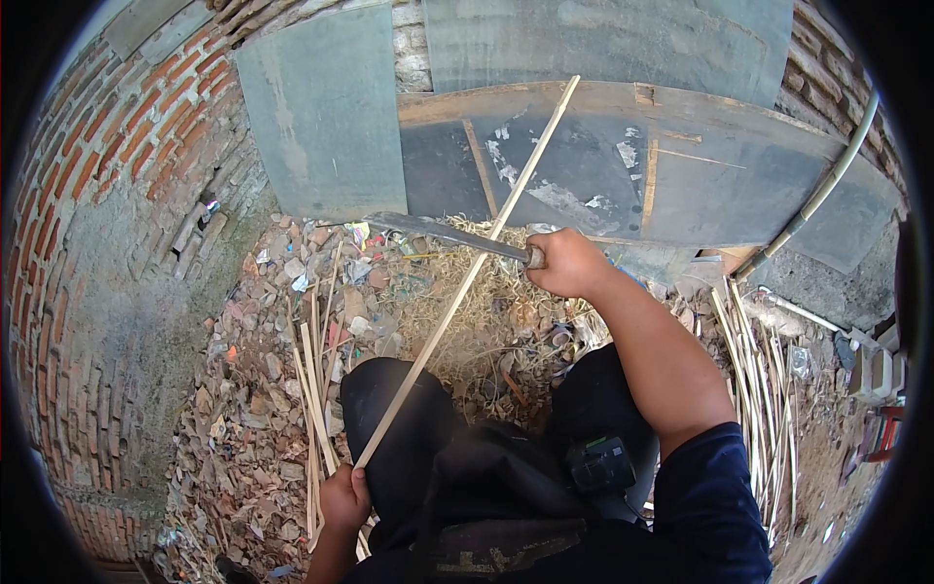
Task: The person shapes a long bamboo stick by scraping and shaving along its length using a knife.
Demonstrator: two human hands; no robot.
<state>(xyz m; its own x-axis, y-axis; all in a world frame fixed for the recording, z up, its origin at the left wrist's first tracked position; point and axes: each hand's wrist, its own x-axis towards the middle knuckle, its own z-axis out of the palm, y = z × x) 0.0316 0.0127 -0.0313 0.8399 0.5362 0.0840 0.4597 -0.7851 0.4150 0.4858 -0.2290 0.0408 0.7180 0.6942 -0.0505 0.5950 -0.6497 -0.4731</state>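
My right hand (564,263) is closed round the handle of a machete (443,231), whose long dark blade points left. The blade lies across a pale bamboo strip (455,302) at about its middle; whether the edge bites into it I cannot tell. Down at the lower left, my left hand (345,498) grips the near end of this strip, with the thumb along it. From there the strip slants up and to the right over my left knee, its far end in front of the dark panels. Thin curled shavings (449,292) cover the ground beneath the blade.
Bamboo strips (311,389) lie to my left, and another bundle (754,389) lies to my right. Rubble (253,428) covers the ground. Grey panels (321,117) and a brick wall (107,243) stand close by. A pole (822,195) leans at the right.
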